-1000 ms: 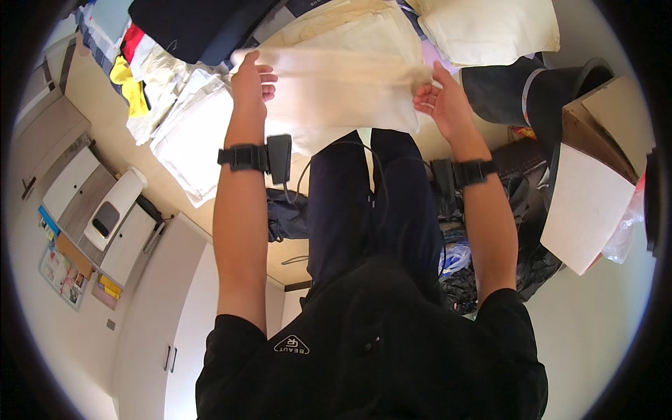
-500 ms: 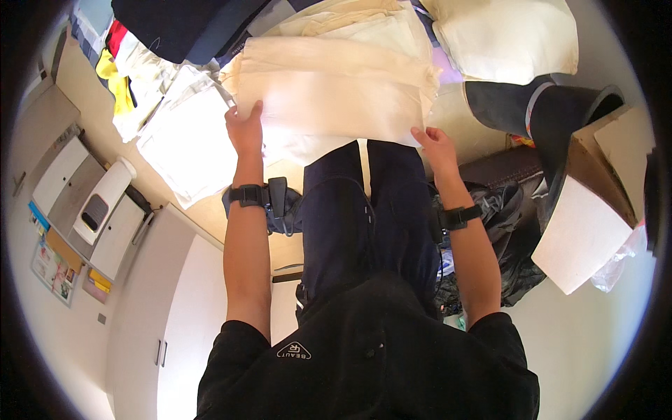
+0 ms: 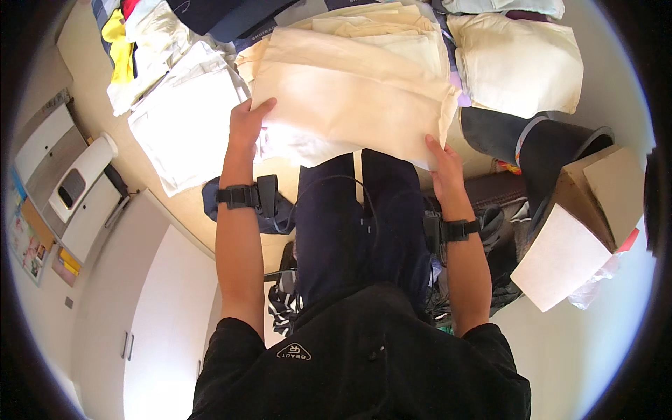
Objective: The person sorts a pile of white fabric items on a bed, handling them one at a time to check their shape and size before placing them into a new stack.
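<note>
A cream folded cloth (image 3: 350, 98) stretches between my two hands, its right end tilted slightly toward me. My left hand (image 3: 246, 129) pinches its near left corner, thumb on top. At the near right corner, my right hand (image 3: 446, 166) grips the edge with its thumb on top; the fingers underneath are mostly hidden. Beneath and beyond it lies a pile of similar cream cloths (image 3: 392, 26). White folded cloths (image 3: 183, 115) lie to the left of my left hand. Another cream folded cloth (image 3: 519, 66) rests at the far right.
Dark fabric (image 3: 234, 19) and a yellow cloth (image 3: 120, 52) lie at the far left. At right are a rolled black mat (image 3: 553, 150) and an open cardboard box (image 3: 563, 255). A white cabinet (image 3: 150, 315) stands at lower left.
The cloth's right end has dropped toward me along with my right hand, so the cloth now slants. Both hands keep their hold. The whole view has shifted slightly.
</note>
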Action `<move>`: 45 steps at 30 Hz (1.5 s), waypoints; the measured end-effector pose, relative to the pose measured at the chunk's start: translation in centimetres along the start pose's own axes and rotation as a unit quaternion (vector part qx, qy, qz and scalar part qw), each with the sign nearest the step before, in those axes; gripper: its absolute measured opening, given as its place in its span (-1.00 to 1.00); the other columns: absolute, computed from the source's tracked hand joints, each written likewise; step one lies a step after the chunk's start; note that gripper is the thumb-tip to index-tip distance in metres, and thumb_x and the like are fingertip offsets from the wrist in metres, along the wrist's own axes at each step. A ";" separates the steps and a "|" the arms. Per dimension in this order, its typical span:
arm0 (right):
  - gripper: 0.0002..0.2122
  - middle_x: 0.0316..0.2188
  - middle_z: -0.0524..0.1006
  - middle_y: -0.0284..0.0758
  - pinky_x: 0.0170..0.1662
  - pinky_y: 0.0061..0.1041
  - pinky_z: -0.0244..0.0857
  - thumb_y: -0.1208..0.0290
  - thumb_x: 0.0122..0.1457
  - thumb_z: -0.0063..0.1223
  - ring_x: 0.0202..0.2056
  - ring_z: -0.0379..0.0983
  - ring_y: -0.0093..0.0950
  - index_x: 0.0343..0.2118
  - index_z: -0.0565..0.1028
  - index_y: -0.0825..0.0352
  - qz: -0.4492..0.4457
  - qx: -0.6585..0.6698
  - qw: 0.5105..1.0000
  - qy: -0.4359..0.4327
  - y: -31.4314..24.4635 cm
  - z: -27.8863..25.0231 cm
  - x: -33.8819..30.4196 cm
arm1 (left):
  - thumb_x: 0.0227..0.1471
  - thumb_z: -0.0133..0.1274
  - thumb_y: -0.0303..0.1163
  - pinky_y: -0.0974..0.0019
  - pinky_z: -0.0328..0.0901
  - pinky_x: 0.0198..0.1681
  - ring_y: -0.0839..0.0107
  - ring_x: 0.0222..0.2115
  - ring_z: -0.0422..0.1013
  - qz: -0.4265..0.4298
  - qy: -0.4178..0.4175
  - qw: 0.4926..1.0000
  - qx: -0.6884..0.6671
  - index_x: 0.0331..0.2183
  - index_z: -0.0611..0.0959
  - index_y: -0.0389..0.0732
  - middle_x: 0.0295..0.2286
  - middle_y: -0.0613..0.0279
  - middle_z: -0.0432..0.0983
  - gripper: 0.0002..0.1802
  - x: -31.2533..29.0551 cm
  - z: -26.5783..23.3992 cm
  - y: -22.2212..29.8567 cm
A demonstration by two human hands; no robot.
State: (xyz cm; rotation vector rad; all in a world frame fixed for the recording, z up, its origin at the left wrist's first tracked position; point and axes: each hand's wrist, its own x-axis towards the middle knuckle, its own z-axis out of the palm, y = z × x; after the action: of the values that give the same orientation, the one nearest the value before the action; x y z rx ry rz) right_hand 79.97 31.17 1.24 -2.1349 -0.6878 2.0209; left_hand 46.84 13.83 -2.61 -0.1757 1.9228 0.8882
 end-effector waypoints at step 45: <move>-0.58 -0.31 0.54 -0.15 -0.22 -0.46 0.35 0.38 0.01 0.21 -0.31 0.49 -0.40 -0.09 0.41 0.48 -0.293 -0.242 0.925 0.014 -6.6 2.5 9.0 | -0.08 0.20 -0.40 0.42 0.29 -0.34 0.38 -0.53 0.37 0.100 0.187 0.960 0.182 -0.32 0.54 -0.38 -0.58 0.17 0.43 -0.71 -2.2 1.9 -5.0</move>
State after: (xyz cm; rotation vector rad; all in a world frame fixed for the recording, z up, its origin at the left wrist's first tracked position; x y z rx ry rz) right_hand 76.02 40.17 -4.65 -1.8198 -1.7254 1.5947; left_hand 51.69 10.95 -3.88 0.0796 2.4554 0.6432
